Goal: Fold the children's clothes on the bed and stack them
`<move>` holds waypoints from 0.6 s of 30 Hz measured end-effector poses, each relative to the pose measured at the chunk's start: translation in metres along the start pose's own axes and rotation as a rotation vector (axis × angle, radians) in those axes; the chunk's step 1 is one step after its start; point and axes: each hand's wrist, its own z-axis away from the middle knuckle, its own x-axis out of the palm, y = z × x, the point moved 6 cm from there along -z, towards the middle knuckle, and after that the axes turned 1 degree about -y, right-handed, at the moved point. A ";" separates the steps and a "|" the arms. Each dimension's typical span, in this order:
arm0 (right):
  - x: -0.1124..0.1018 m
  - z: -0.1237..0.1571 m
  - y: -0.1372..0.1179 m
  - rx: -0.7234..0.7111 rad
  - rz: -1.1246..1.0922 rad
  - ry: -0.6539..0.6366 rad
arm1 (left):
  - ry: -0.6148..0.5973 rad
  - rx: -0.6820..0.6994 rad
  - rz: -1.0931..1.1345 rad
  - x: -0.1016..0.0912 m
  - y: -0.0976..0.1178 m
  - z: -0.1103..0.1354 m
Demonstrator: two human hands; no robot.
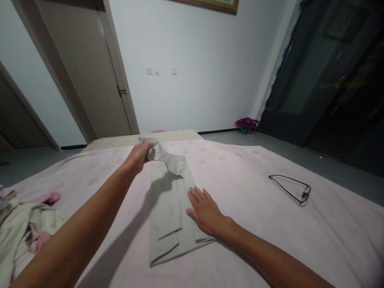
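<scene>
A light grey ribbed garment [166,212], partly folded into a long narrow shape, lies on the pink flowered sheet [240,224]. What kind of garment it is, I cannot tell for certain. My left hand [140,157] is closed on its far left end and holds that edge raised above the sheet. Some of the left fingers are hidden behind the cloth. My right hand [206,210] lies flat on the garment's right side, fingers stretched out. Near the front, folded layers overlap, with one hem turned at the lower right.
A pile of clothes [30,224] lies at the left, partly behind my left forearm. Black-framed glasses [291,188] rest on the sheet at the right. Beyond the far edge stand a door [81,68], a white wall [195,92] and purple flowers [247,123] on the floor.
</scene>
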 end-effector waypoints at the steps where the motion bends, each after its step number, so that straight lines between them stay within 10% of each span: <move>1: 0.001 -0.001 -0.001 0.011 -0.002 0.006 | -0.039 0.058 -0.064 0.003 0.003 0.006; 7: -0.002 -0.007 0.011 0.024 -0.111 0.034 | -0.346 0.364 -0.479 0.027 -0.009 0.075; 14: -0.019 -0.053 0.085 0.324 -0.882 0.296 | -0.708 0.528 -1.146 0.053 -0.098 0.163; 18: -0.020 -0.086 0.109 0.350 -0.884 0.330 | -0.744 0.568 -1.238 0.056 -0.125 0.177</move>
